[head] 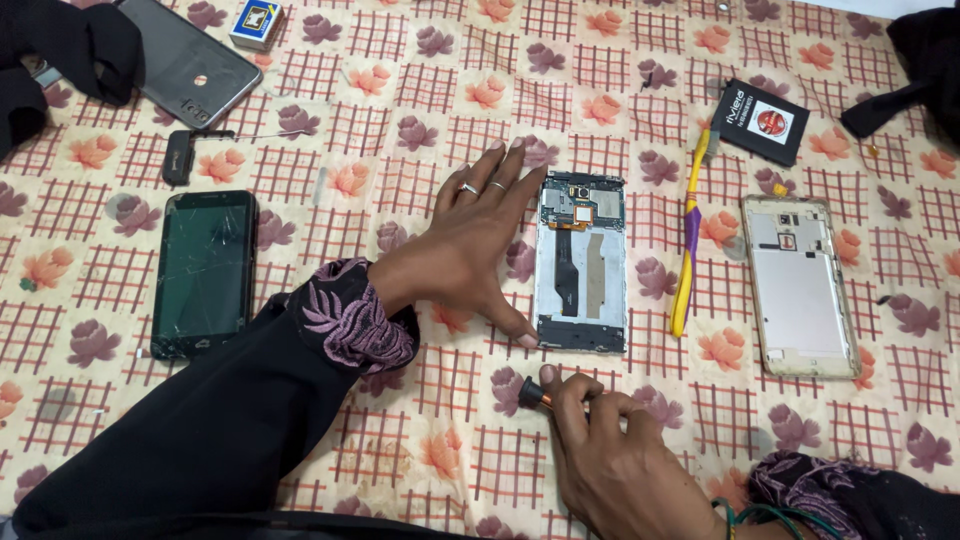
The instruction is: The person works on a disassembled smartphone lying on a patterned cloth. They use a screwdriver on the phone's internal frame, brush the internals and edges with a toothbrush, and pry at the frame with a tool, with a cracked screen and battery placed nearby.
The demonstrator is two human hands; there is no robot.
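Note:
An opened phone body (582, 263) lies face down in the middle of the patterned cloth, its circuit board and orange flex cable showing. My left hand (478, 235) lies flat beside it, fingers spread, with the thumb and fingertips touching its left edge. Two rings sit on that hand. My right hand (612, 463) is just below the phone, closed around a small screwdriver (534, 396) with a black and orange handle end that sticks out to the left.
A cracked black phone (204, 272) lies at left, a grey phone back cover (188, 62) and a small box (256, 22) at top left. A yellow and purple toothbrush (687, 240), a gold phone back shell (800, 285) and a black battery (764, 120) lie at right.

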